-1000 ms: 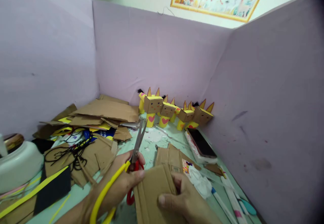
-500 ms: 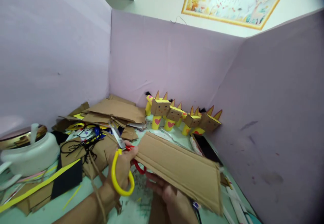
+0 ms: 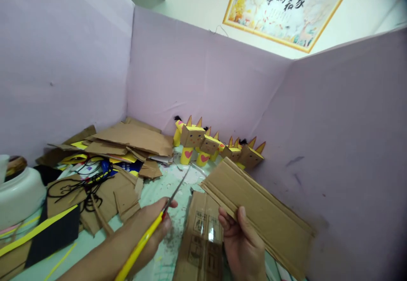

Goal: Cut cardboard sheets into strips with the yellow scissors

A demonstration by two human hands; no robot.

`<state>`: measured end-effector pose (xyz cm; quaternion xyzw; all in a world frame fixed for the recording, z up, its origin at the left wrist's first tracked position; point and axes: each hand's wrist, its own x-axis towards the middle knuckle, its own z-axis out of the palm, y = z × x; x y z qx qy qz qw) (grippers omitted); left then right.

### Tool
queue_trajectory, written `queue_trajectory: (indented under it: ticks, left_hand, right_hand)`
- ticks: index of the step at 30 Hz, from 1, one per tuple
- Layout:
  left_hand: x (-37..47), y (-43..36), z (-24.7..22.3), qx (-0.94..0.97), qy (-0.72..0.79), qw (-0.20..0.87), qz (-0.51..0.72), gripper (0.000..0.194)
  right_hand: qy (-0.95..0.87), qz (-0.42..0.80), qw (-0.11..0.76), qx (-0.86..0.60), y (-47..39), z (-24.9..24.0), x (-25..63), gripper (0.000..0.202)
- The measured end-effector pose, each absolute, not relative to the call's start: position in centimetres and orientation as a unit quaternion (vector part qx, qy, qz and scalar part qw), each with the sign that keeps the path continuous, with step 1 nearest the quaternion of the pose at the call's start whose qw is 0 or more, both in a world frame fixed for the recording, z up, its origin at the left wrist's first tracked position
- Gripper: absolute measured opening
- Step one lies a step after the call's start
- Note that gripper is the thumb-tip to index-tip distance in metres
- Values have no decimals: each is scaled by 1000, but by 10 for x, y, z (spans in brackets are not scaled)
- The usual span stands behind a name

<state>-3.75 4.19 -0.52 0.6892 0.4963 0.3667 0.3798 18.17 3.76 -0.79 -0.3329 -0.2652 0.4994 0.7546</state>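
My left hand (image 3: 155, 226) is closed round a pair of scissors (image 3: 140, 247) with yellow and red handles. Their blades point up and away from me and look closed. With thumb and fingers, my right hand (image 3: 243, 247) grips the near edge of a long brown cardboard strip (image 3: 257, 213), creased along its sides and tilted down to the right. The scissors are apart from this strip. Below and between my hands lies a printed cardboard piece (image 3: 199, 234) with shiny tape on it.
Cardboard sheets (image 3: 130, 137) are piled at the back left, with black cord (image 3: 85, 187) and scraps in front. Several yellow figures with box heads (image 3: 192, 137) stand along the back. A white pot (image 3: 20, 196) is at the far left. Lilac panels (image 3: 197, 77) enclose the pale green table (image 3: 163, 181).
My right hand has gripped the cardboard strip and moved it right. My left hand has let go of it and turned the scissors. The printed piece now shows more fully. The view has shifted.
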Motion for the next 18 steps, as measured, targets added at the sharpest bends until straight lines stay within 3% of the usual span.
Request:
queue_trajectory:
  ticks: [5,11,18]
  left_hand:
    - [-26,28,-23,737,527,243,345,31]
    - [-19,28,-12,750,516,235,340,17]
    - [-20,30,0,751,524,255,310,19]
  right_hand:
    - [-290,511,736,-336,33,-13,180,17]
    - [-291,531,724,-330,31,-21,179,14]
    - [-313,551,695,-339,31,-26,182,14]
